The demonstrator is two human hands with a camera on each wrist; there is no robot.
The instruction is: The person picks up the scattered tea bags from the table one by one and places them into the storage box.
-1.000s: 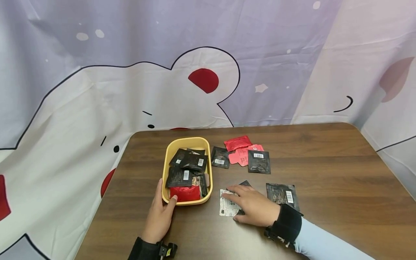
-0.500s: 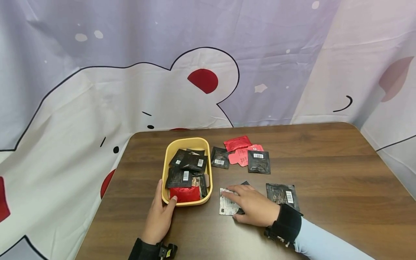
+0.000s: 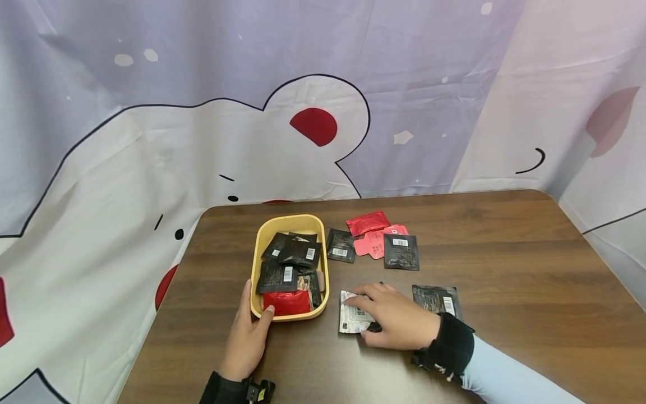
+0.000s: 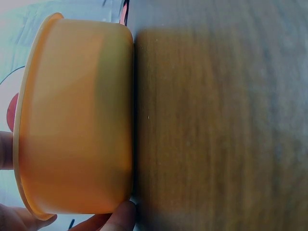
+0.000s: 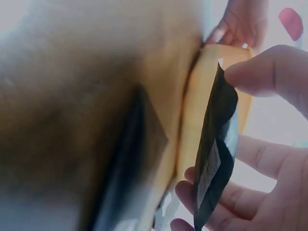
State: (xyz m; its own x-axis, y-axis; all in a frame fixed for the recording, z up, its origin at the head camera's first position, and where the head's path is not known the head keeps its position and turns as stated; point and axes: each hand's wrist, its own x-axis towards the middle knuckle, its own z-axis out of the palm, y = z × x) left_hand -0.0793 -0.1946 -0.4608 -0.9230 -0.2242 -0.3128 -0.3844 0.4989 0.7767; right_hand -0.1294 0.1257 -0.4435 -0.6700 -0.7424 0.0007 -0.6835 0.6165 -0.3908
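A person's left hand (image 3: pixel 248 331) grips the yellow tray (image 3: pixel 256 255) of sachets while the right hand (image 3: pixel 396 317) pinches a black sachet (image 5: pixel 215 154) above a white sachet (image 3: pixel 349 320).

1. The tray (image 3: pixel 257 247) sits just beyond my left hand (image 3: pixel 247 331), packets inside.
2. A packet (image 3: pixel 353 320) lies under my right hand (image 3: pixel 396 322).
3. Another packet (image 3: pixel 436 299) lies right of it.
4. More packets (image 3: pixel 375 244) lie farther ahead.

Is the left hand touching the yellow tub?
Touching. In the head view the left hand grips the near corner of the yellow tub, thumb over the rim. The left wrist view shows fingers against the tub's wall.
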